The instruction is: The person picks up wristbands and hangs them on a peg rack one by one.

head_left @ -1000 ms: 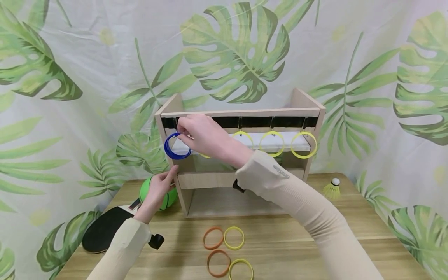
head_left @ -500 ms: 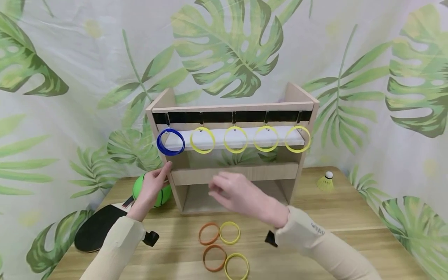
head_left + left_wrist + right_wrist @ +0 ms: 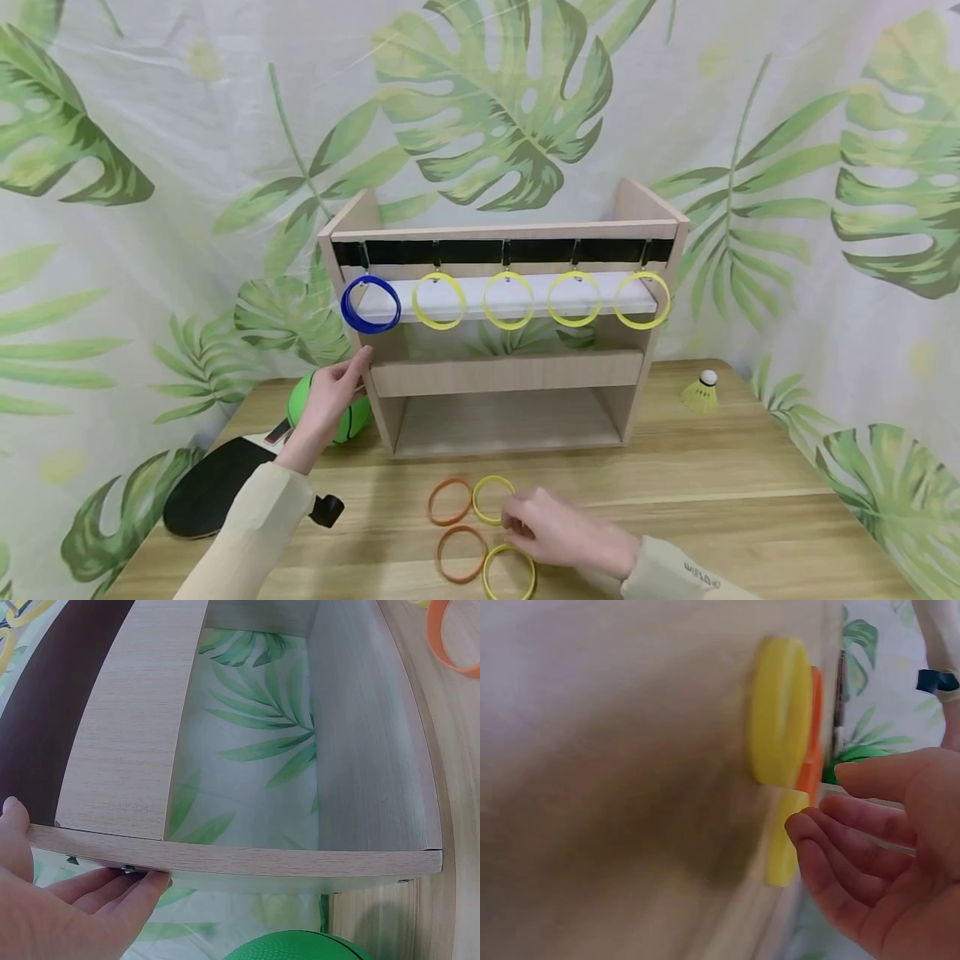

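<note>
My left hand (image 3: 333, 396) grips the left side panel of the wooden rack (image 3: 506, 375), thumb at the front edge and fingers behind it in the left wrist view. My right hand (image 3: 558, 529) is low over the table, fingers loosely bent and holding nothing. Just left of it lie a far yellow ring (image 3: 474, 500) and a near yellow ring (image 3: 486, 575). In the right wrist view its fingertips overlap one yellow ring (image 3: 781, 847). Beside these are two orange rings, one far (image 3: 431, 502) and one near (image 3: 439, 556).
Blue rings (image 3: 348, 312) hang on the leftmost hook; yellow rings (image 3: 438, 327) hang on the others, along a black strip (image 3: 472, 252). A green ball (image 3: 352, 421) and a black paddle (image 3: 213, 487) lie left of the rack. A yellow shuttlecock (image 3: 701, 396) stands at right.
My right hand has let go of the blue rings at the left hook and come down and right to the rings on the table. The left hand keeps its grip on the rack.
</note>
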`<act>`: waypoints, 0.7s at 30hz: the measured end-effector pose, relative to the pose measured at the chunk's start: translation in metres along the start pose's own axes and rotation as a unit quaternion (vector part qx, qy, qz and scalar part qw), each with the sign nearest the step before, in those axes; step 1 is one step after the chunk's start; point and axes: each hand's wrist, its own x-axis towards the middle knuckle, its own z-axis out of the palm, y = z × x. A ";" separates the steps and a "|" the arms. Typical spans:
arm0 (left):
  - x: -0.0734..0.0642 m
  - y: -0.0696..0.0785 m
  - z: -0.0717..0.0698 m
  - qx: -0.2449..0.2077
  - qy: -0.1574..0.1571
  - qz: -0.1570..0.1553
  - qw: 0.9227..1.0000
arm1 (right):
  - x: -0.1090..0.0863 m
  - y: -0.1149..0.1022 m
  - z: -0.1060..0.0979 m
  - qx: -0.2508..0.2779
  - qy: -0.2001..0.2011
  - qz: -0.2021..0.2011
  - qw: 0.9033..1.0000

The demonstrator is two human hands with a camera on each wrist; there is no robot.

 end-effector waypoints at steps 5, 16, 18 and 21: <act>0.002 0.000 0.001 -0.002 0.003 -0.002 1.000 | -0.008 0.005 0.010 -0.008 -0.014 -0.018 1.000; 0.002 0.000 0.000 -0.002 -0.001 -0.003 1.000 | -0.009 0.007 0.013 -0.018 -0.012 -0.020 1.000; 0.001 0.001 0.000 -0.001 0.001 -0.006 1.000 | -0.008 0.006 0.011 -0.016 0.000 -0.028 0.999; 0.001 0.001 0.001 -0.003 0.001 -0.007 1.000 | -0.006 0.002 0.004 0.001 0.014 -0.034 0.999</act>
